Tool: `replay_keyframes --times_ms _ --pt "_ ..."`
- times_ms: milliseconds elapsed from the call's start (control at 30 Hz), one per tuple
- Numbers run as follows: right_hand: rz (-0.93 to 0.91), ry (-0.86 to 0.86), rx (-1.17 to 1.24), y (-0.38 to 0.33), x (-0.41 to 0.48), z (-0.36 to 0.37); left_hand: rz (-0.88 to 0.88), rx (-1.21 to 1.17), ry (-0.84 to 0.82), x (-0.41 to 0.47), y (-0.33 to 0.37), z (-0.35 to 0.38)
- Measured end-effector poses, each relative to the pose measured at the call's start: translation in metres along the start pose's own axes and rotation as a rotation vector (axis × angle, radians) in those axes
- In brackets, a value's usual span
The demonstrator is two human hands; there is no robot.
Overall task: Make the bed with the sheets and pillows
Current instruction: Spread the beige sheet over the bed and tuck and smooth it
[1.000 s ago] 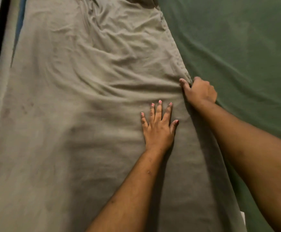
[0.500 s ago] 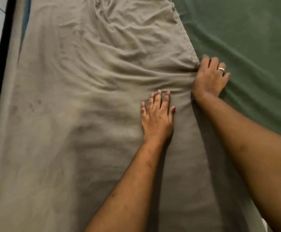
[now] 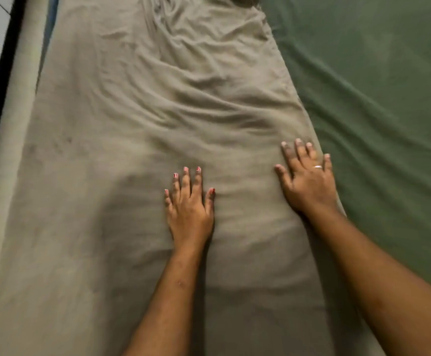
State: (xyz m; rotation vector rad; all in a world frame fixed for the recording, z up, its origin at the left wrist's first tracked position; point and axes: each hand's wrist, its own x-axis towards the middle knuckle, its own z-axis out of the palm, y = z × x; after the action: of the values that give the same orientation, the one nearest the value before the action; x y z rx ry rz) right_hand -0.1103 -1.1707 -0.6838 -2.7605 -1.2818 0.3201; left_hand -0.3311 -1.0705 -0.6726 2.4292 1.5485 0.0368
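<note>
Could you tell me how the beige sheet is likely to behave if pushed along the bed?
The beige sheet looks thin and floppy: its far half lies in creases, so pushing would probably bunch it rather than slide it whole. It likely drags rather than glides: it and the green sheet beside it look like matte cloth.

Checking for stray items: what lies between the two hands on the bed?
Only bare, lightly creased beige sheet lies between the left hand and right hand, as the head view shows.
</note>
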Motion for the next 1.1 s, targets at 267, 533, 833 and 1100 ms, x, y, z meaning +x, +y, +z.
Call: replay_keyframes --times_ms 267,533,833,1100 --pt "0.071 0.151 0.211 -0.086 -0.083 -0.013 0.169 -0.061 -0.115 -0.056 0.008 0.002" --pt "-0.015 -0.029 0.019 -0.059 -0.182 0.017 0.318 -0.022 -0.093 -0.135 -0.043 0.001" --pt "0.242 0.097 0.105 -0.046 -0.237 -0.009 0.371 -0.013 -0.135 -0.204 -0.030 0.006" --pt "0.021 -0.046 0.025 -0.078 -0.293 0.031 0.358 0.001 -0.117 -0.226 -0.034 0.011"
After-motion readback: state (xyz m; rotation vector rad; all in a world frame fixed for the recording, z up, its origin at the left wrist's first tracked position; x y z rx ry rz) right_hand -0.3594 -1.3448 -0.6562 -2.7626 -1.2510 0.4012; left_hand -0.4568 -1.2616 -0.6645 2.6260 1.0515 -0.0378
